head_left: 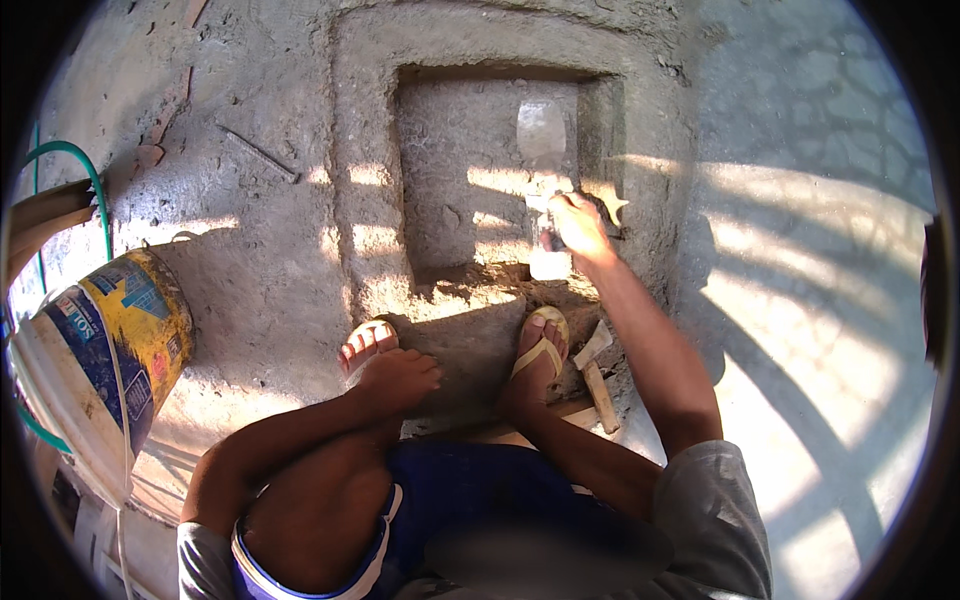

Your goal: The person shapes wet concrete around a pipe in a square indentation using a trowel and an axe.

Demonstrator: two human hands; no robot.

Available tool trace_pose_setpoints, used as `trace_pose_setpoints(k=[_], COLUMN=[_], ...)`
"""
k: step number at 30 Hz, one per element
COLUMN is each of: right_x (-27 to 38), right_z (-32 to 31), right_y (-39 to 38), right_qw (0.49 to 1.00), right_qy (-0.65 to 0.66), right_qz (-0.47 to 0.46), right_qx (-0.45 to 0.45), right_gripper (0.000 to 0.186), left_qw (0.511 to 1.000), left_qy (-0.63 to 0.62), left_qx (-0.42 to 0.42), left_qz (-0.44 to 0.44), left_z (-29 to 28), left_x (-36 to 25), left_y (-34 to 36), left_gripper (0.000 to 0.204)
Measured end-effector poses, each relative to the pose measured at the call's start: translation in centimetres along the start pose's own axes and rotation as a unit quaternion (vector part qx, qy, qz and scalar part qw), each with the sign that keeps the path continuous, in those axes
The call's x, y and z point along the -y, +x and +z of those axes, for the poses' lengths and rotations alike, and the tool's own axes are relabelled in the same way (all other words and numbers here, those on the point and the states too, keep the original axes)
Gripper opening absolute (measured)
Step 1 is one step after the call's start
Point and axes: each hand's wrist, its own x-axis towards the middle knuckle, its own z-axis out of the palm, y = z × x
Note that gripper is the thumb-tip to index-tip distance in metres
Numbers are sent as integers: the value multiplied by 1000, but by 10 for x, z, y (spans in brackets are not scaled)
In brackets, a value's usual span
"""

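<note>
A rectangular recess (470, 120) is set in the rough grey cement floor in front of me. Inside it, toward the right side, my right hand (578, 228) is closed around the handle of a plastering trowel. The trowel's long flat blade (541, 130) catches bright light and shows beyond and below my fingers. My left hand (398, 382) hangs loosely curled beside my left foot, with no tool visible in it. A small hammer (600, 392) with a wooden handle lies just right of my right foot.
A tilted blue and yellow bucket (125, 345) stands at the left, with a green hose (95, 180) behind it. A thin metal rod (258, 152) and reddish broken pieces (150, 155) lie on the floor at the far left. Smoother grey floor (800, 150) stretches along the right.
</note>
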Motion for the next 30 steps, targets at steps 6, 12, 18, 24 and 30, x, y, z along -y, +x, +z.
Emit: trace_pose_setpoints(k=[6,12,18,24,30], right_x=[-73,-89,-94,-51,-28], right_z=[106,183,189,163,189], right_y=[-38,-36,-1,56,21], right_qw=[885,812,709,695,802], right_qy=[355,489,634,666,558], right_qz=[299,272,255,212,179], right_qx=[29,-165,-177,-171,-112], right_gripper=[26,19,51,39,24], left_qw=[1000,999,999,999,1000], left_qy=[-16,12,9,10,-18], left_qx=[-3,-19,-21,-9,12], left_qz=[12,23,41,41,15], left_z=[-7,-4,6,-2,-8], left_x=[-2,0,4,-1,2], left_y=[5,4,1,6,-1], left_gripper=[21,22,22,24,25])
